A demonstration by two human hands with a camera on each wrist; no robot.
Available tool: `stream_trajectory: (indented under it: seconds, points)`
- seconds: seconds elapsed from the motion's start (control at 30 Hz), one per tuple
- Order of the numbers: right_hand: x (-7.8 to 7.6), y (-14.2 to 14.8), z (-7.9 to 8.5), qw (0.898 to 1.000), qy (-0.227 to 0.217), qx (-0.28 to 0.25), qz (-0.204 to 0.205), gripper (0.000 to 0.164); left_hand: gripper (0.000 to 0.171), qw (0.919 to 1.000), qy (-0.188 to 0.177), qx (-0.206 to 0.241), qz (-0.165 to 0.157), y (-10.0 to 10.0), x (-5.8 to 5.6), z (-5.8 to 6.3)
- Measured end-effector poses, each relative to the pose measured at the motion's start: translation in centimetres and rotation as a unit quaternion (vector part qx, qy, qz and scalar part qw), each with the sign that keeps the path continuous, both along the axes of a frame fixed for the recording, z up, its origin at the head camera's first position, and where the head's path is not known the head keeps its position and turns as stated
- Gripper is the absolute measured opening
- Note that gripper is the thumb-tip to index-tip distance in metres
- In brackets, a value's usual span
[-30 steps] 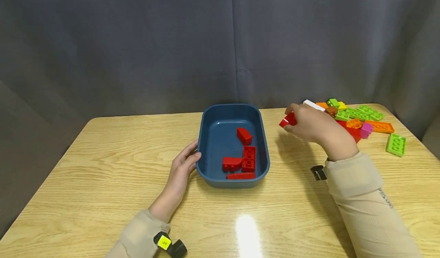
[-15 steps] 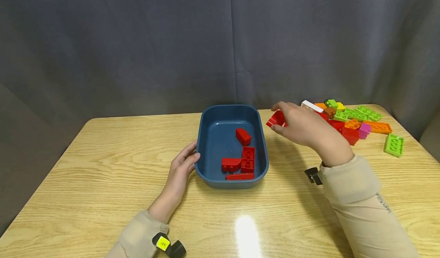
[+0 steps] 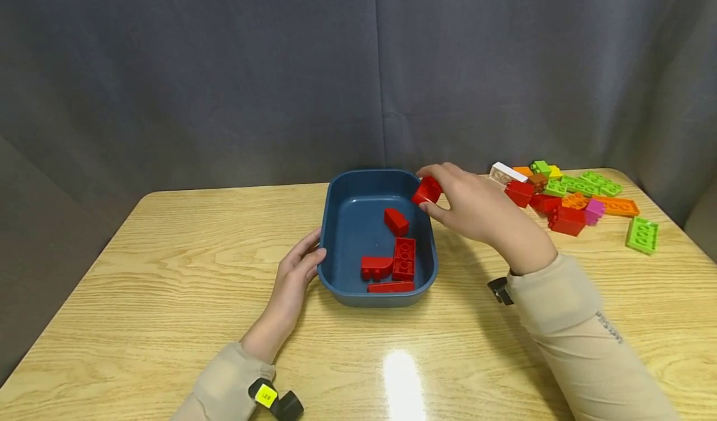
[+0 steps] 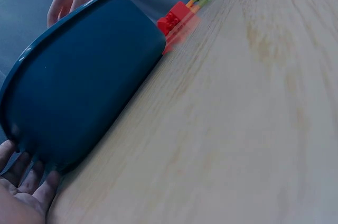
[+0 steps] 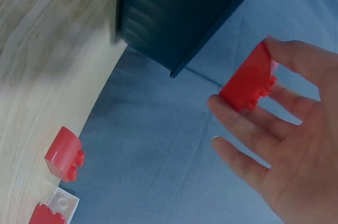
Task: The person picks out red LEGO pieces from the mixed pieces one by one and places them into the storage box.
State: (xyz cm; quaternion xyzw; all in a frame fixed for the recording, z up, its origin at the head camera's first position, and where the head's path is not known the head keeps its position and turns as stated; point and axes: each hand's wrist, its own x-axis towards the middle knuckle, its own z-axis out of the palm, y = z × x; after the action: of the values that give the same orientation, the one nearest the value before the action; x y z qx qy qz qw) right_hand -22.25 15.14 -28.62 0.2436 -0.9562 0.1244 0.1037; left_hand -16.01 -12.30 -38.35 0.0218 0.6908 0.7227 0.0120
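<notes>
My right hand [image 3: 470, 203] pinches a red toy brick [image 3: 428, 191] between thumb and fingers, over the far right rim of a blue plastic bin [image 3: 336, 284]. The right wrist view shows studs along one side of this held brick [image 5: 248, 78]. Against the bin's left wall rests my left hand [image 3: 294, 271], its thumb near the rim. From the left wrist, its fingers [image 4: 33, 177] lie loosely along the outside of the wall. Inside the bin, several red bricks [image 3: 404, 259] lie on the floor, mostly toward the near right.
At the right of the wooden table [image 3: 224, 234] several loose bricks lie in a heap: a red brick [image 3: 568, 220], a white brick [image 3: 504, 173], a magenta brick [image 3: 594, 212] and an orange plate [image 3: 615, 207]. A green plate [image 3: 642, 235] lies apart. A grey curtain [image 3: 252, 85] hangs behind.
My right hand has moved left from beside the heap to the bin's rim, carrying the red brick. More red bricks in the heap are now uncovered. The left hand and bin stay put.
</notes>
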Motion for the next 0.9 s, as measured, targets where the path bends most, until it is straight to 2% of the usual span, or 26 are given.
stream_trajectory:
  seconds: [0.37,0.73,0.9]
  points:
    - [-0.1,-0.9,-0.6,0.998,0.033,0.009,0.053,0.042,0.047,1.0,-0.004,0.0,0.005,-0.1,0.0,0.1]
    - [0.0,-1.3,-1.3,0.996,0.037,0.014,0.083,0.04,0.047,1.0,-0.006,-0.003,0.002,0.0,0.0,0.0]
    - [-0.1,-1.4,-1.6,0.996,0.036,0.018,0.082,0.04,0.047,1.0,-0.005,-0.001,0.001,0.0,0.0,0.1]
